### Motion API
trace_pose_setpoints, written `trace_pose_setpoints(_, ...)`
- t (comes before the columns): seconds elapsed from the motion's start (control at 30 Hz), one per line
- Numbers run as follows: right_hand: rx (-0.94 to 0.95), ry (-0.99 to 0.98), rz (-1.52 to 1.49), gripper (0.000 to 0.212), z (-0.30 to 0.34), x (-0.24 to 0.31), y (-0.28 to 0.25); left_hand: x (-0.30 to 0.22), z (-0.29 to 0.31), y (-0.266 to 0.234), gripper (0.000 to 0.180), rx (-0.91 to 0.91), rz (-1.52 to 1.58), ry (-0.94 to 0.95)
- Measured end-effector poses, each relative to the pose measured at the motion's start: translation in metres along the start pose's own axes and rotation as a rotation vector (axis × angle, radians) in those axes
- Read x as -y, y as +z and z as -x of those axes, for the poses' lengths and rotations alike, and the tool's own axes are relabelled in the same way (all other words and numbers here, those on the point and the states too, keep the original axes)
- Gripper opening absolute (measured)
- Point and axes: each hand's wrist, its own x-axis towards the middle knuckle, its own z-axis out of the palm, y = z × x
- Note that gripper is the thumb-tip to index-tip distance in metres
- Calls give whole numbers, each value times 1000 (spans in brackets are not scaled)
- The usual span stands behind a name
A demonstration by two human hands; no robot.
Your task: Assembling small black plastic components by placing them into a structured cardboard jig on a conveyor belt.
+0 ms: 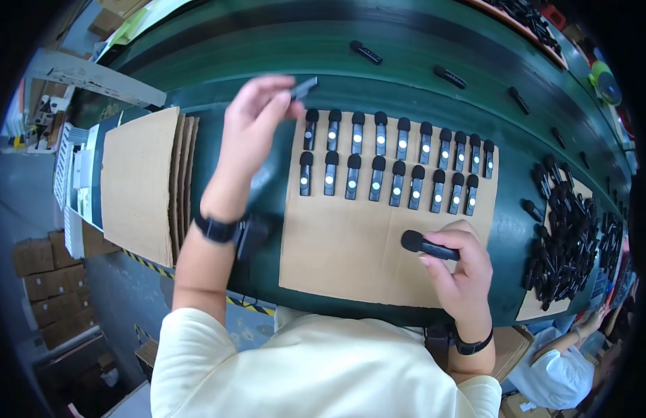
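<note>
While the right hand (462,268) pinches a small black mic (429,246) by its slim body, the foam-capped head sticks out to the left of the fingers, low over the bare part of the cardboard sheet (351,258). The left hand (257,115) is raised beyond the sheet's far left corner, thumb and fingertips pressed onto a second, blurred dark unit (304,88) that juts out to the right of the pinch.

Judging by how loosely two or three fingers carry each one, these mics look light and stiff: a hard plastic stick with a soft, squashy foam tip. The smooth body is probably a bit slippery, so the best hold seems to be across the flat sides at mid-length, clear of the foam and of the round light on the face.

Past the right hand's fingertips, two rows of mics (396,164) lie side by side on the sheet, lights glowing. Off to the right of that hand, a heap (567,237) of more mics sits on another cardboard piece. A stack of blank cardboard (145,181) lies left of the left forearm.
</note>
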Motion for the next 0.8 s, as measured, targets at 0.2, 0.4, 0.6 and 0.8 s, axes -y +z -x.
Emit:
trace_pose_setpoints(0.2,88,-18,-111,25,-2,-1,12,-25,97,10,21,211,263,-162)
trace_pose_setpoints(0.4,67,-7,-187,26,0,0,16,-44,123,31,27,211,-2,-65)
trace_pose_setpoints(0.6,30,-26,-143,28,4,-3,18,-53,123,35,28,322,-229,103)
trace_pose_setpoints(0.8,57,-49,-127,31,3,-1,18,-57,124,38,29,328,-251,134)
